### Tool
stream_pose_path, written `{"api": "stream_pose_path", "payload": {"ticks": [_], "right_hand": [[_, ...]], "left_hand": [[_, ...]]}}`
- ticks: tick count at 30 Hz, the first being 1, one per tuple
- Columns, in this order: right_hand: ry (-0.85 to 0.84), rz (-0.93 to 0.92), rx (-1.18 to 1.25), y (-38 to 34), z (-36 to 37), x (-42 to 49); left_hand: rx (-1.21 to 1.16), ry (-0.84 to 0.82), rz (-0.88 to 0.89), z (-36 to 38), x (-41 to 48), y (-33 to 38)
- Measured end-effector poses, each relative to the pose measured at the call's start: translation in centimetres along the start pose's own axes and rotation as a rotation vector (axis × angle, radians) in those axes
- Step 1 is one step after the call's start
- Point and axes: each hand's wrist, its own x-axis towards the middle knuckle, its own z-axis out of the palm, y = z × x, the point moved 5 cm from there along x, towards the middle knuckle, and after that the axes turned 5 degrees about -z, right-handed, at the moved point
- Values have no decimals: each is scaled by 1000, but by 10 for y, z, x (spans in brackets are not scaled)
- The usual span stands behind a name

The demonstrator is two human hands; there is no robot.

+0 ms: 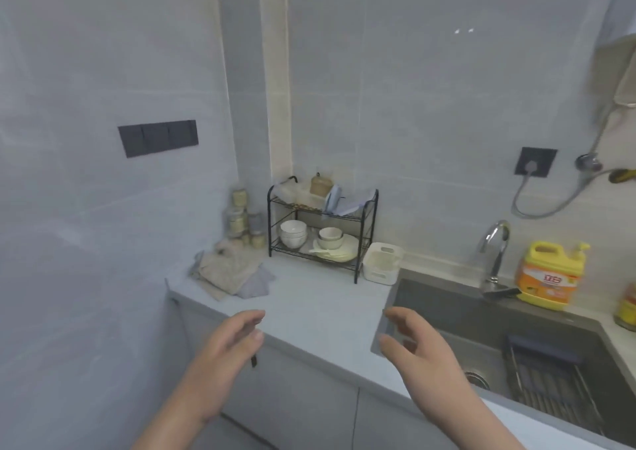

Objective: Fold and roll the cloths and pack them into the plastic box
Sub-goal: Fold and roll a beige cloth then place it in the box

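Two bare hands hang over the front edge of the worktop, palms turned towards each other. The left hand has its fingers straight and loosely together and holds nothing. The right hand has its fingers spread and slightly bent, also holding nothing, above the near left corner of the sink.

A heap of cloths, beige on top with pale grey ones beneath, lies unfolded in the worktop's far left corner, well apart from both hands. The white plastic box stands by the back edge, between a black wire rack and the sink.

The rack holds white bowls and a plate on its lower shelf. Small jars are stacked against the wall behind the cloths.

A chrome tap rises at the back of the sink. Just right of it stands a yellow detergent bottle with an orange label; its red writing is too blurred to read. A dark switch panel is on the left wall, and a dark socket on the back wall.
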Motion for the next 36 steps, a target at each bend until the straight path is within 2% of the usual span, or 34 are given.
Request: {"api": "stream_pose_path", "payload": {"ticks": [9,20,27,32,36], "right_hand": [[-123,25,9,14,68,116],[-273,-20,112,61,129,296],[-385,-12,88,66,183,373],[-386,16,40,69,225,435],[-362,65,12,81,279,486]], "left_hand": [[-7,116,-90,-34,102,-42],[116,261,-234,-53,247,-63],[108,321,-246,-86,323,-72],[132,315,-284,-127,396,-89],[154,248,-314,-165,476,-112]]}}
